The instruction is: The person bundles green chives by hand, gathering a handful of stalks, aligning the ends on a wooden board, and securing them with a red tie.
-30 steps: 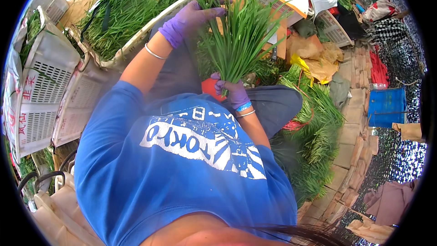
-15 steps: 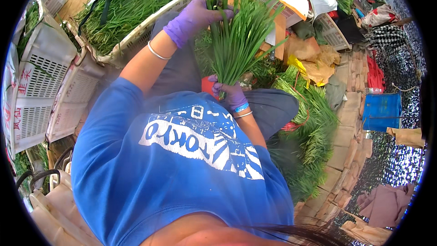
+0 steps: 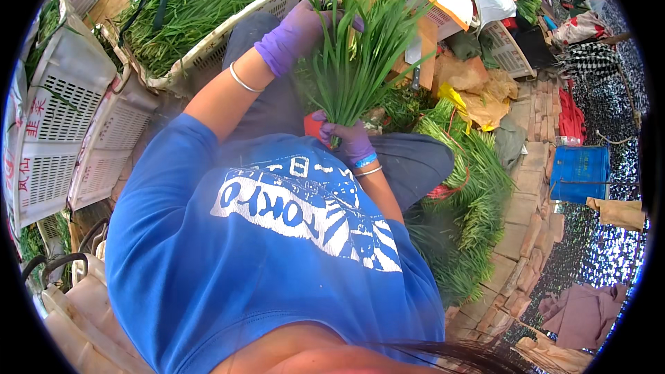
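Note:
A fanned bunch of garlic chives stands in front of my body, long green leaves pointing away from me. Low down, my right hand, in a purple glove, is closed round its gathered stem end. My left hand, gloved the same way, reaches in at the upper left side of the leaves. Its fingers are curled about some leaf tips there, partly hidden by the greenery. Under the bunch, next to my right hand, shows a bit of a red object I cannot make out.
A white crate heaped with chives stands ahead left; more crates line the left. Right of my knee lies a pile of tied chives. A knife rests on a cardboard box beyond. A blue bin stands far right.
My left hand has shifted slightly left and deeper into the leaves, which now cover more of its fingers. The bunch leans a little more to the left; my right hand keeps its hold.

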A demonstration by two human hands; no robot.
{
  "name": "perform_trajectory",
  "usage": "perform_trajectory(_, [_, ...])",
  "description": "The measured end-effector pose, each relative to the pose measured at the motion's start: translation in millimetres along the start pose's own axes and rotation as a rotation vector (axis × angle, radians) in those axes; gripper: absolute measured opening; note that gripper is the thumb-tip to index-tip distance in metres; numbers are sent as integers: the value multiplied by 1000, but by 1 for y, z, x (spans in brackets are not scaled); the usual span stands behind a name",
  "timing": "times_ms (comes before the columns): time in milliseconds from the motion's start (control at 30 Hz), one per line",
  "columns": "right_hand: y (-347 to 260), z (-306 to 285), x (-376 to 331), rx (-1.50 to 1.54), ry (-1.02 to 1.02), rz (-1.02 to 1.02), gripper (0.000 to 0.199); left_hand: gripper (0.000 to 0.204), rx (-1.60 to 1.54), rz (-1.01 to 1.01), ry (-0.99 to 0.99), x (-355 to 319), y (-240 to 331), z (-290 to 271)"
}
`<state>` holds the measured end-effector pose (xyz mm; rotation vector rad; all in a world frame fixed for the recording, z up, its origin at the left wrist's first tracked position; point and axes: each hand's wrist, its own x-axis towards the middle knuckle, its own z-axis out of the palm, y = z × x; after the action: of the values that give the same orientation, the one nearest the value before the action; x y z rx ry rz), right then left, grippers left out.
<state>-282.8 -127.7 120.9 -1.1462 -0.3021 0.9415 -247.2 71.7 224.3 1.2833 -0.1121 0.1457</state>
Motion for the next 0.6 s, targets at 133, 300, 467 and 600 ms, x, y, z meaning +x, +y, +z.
perform_trajectory(133, [1,-1,-2,-3,-18,-13,28,18,-117,-6,55,-5,6,13])
perform_trajectory(300, [6,-2,-3,29,18,-24,28,36,-42,-128,-16,-1,9,-5])
perform_trajectory(467, [7,-8,-3,138,16,1,30,38,225,44,-186,11,1,-35])
perform_trajectory(600, [7,-8,-3,89,27,-9,30,31,322,26,-88,10,2,-39])
